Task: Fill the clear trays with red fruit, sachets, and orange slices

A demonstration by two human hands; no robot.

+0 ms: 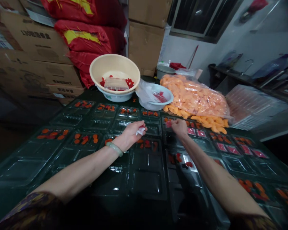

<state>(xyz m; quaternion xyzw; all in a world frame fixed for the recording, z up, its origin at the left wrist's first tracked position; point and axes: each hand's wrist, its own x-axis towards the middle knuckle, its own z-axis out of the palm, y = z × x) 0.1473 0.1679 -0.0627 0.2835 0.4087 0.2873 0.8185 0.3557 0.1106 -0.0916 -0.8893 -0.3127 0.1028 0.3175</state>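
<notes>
My left hand (132, 133) is closed around a small white-and-red packet (140, 130) above a black plastic compartment tray (127, 126). My right hand (179, 127) reaches to the far row of trays, its fingertips at a small red packet (168, 124); whether it grips the packet is hidden. Black compartment trays (146, 179) cover the table, many holding orange and red pieces (84, 139). Pink-red packets (232, 149) lie in trays to the right. A pale green bangle (114, 149) circles my left wrist.
A cream basin (114, 65) holds red pieces and a clear pack. Beside it stand a white bowl (163, 95) with a plastic bag and a large clear bag of orange pieces (193, 95). Stacked clear trays (249, 107), cardboard boxes (33, 41) and red sacks (84, 38) surround the table.
</notes>
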